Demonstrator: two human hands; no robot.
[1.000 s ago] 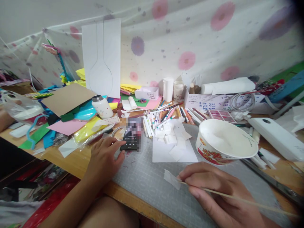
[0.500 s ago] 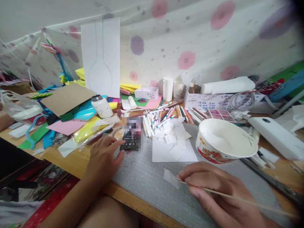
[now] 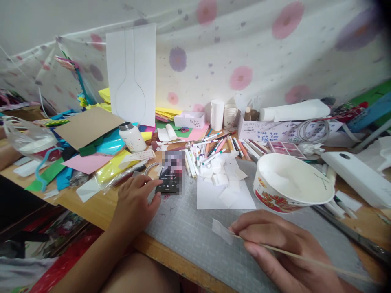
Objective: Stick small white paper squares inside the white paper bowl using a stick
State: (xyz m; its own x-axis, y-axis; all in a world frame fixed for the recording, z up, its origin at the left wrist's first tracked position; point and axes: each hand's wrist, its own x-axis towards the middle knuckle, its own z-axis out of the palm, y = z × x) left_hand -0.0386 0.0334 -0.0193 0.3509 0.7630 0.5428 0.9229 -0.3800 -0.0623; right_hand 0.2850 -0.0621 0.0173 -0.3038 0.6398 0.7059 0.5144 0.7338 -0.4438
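My left hand (image 3: 137,203) rests at the lower left of a smartphone (image 3: 168,188), index finger reaching to its screen, where playback controls show. Its fingers are apart and grasp nothing. Between thumb and fingers, my right hand (image 3: 281,244) pinches a thin wooden stick (image 3: 293,254) above the grey cutting mat (image 3: 189,232). A small piece of whitish, translucent paper or tape (image 3: 222,231) is at the stick's far end. Beyond that hand stands a white paper bowl (image 3: 288,181) with red print. White paper scraps (image 3: 218,177) lie on a white sheet (image 3: 224,199) between the hands.
Many markers (image 3: 195,158) lie behind the phone. A white bottle (image 3: 132,138) and coloured paper (image 3: 88,162) fill the left side. Scissors (image 3: 351,232) and a white box-like device (image 3: 357,177) are at right. Another person's arm (image 3: 7,152) shows at far left.
The whole view has shifted slightly. My left hand stays at the phone, and my right hand keeps its pinch on the stick.
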